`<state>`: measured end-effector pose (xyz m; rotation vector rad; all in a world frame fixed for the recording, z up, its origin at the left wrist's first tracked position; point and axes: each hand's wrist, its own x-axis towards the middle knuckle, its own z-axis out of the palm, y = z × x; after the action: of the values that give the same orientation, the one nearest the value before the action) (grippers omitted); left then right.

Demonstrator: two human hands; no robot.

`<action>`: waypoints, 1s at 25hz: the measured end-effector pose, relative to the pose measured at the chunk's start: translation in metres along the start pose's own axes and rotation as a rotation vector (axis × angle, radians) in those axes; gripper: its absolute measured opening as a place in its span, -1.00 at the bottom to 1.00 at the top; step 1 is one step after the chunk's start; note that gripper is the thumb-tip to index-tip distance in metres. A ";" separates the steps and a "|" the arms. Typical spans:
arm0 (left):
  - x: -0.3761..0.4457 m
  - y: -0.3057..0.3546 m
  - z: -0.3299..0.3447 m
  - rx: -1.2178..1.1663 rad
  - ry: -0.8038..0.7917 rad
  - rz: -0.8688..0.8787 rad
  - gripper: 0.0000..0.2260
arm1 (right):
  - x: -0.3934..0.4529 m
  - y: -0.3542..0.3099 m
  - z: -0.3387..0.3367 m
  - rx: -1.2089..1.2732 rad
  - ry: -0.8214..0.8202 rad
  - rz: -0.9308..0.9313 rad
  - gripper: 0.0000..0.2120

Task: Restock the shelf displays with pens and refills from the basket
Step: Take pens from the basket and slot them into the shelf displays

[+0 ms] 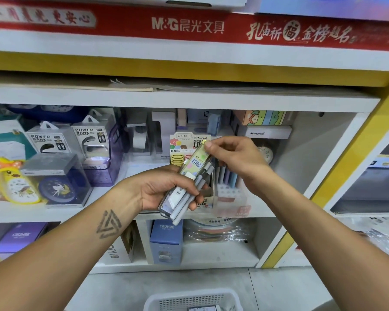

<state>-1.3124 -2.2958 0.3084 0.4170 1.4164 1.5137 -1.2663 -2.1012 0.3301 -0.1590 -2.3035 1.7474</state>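
A clear lead-refill case (194, 163) and a bunch of pale pens (190, 199) are gripped in front of the shelf (189, 98) by the curled left hand (166, 187), while the case's top end is pinched by the right hand (231, 157), the white basket (193, 299) seen below

Glossy clear plastic refill case (197, 162); perforated white plastic basket (192, 300).

I count two hands: left hand (164, 189), right hand (236, 157). One clear refill case (194, 163), plus roughly three pale pens (189, 199), exact count unclear. One white basket (192, 299). Two power bank boxes (47, 140). Two boxed clocks (56, 189). Two CRUHRE boxes (166, 239).
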 end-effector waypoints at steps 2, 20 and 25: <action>-0.003 -0.001 -0.002 -0.004 0.010 -0.008 -0.79 | 0.003 -0.002 0.008 0.098 0.015 0.043 -0.84; -0.058 0.005 -0.053 -0.168 0.336 -0.029 -0.87 | 0.011 0.017 0.027 -0.705 -0.048 -0.479 -0.91; -0.057 0.006 -0.054 -0.150 0.352 -0.017 -0.83 | 0.009 0.017 0.033 -0.525 -0.074 -0.437 -0.87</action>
<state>-1.3309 -2.3714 0.3204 0.0451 1.5535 1.7252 -1.2845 -2.1251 0.3069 0.3013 -2.5523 0.9396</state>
